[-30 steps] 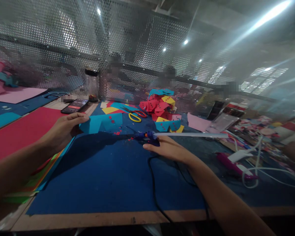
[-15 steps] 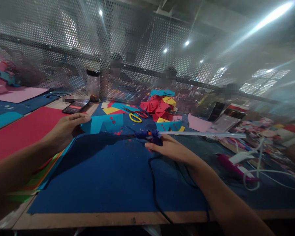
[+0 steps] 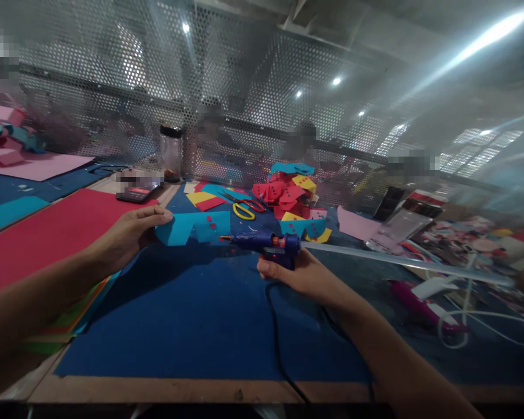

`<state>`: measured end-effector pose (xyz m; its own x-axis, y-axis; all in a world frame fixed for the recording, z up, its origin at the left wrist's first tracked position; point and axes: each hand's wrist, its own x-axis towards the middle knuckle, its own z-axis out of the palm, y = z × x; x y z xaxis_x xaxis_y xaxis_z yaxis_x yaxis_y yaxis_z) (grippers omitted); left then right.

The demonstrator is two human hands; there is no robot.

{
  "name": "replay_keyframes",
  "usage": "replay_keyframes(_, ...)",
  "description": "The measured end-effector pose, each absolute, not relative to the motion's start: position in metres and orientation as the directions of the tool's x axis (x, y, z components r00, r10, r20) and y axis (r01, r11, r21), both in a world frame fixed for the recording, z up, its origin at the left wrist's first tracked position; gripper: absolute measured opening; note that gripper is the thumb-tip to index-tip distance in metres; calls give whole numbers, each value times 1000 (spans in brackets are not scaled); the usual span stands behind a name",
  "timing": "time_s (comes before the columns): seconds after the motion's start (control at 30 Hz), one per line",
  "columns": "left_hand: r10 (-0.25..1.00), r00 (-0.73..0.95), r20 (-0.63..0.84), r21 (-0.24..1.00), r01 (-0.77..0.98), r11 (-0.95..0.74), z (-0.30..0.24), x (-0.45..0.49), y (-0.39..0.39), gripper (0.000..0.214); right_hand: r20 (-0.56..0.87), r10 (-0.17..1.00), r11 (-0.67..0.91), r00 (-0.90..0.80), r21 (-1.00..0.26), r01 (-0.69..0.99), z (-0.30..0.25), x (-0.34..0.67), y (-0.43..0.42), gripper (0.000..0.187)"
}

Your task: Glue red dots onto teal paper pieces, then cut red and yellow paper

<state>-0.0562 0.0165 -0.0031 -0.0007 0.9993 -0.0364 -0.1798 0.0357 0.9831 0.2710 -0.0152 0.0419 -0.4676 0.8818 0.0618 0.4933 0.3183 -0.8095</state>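
My left hand (image 3: pixel 137 233) pinches the left end of a light-blue paper piece (image 3: pixel 179 228) with a notch in its lower edge and red spots near its right end. My right hand (image 3: pixel 297 270) is wrapped round the handle of a dark-blue glue gun (image 3: pixel 262 240). The gun's nozzle points left, close to the paper's lower right corner; whether it touches I cannot tell. A long clear glue stick (image 3: pixel 397 259) sticks out of the gun's back to the right. A black cord (image 3: pixel 275 337) hangs below the handle.
Behind are scissors (image 3: pixel 244 209) and a heap of red paper pieces (image 3: pixel 283 195). A phone (image 3: pixel 135 195) and jar (image 3: pixel 171 154) stand back left, near red sheets (image 3: pixel 56 233). At right lie a purple glue gun (image 3: pixel 423 305) and a white cable (image 3: pixel 467 291). A perforated metal screen (image 3: pixel 244 87) rises behind.
The glue gun has come nearer, and its stick now slopes down to the right. The blue paper has shifted slightly right, its right end now close to the nozzle.
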Motion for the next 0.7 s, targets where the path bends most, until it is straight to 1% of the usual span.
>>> replay_keyframes(0.13,999,16,-47,984,-168,49,-2,-54,15,27,80,877,351,-473,-779,520,37,272,-15,35)
replay_keyframes(0.27,998,30,-58,984,-168,62,0,-53,13,27,59,879,352,-473,-749,561,37,271,-15,36)
replay_keyframes(0.37,997,51,-57,983,-171,65,-1,-54,13,26,44,875,346,-482,-754,558,38,269,-16,37)
replay_keyframes(0.53,999,13,-51,984,-172,53,-2,-53,13,23,48,876,341,-481,-767,544,38,267,-16,33)
replay_keyframes(0.7,998,21,-63,983,-171,66,1,-51,11,23,73,873,376,-482,-729,572,36,268,-15,33)
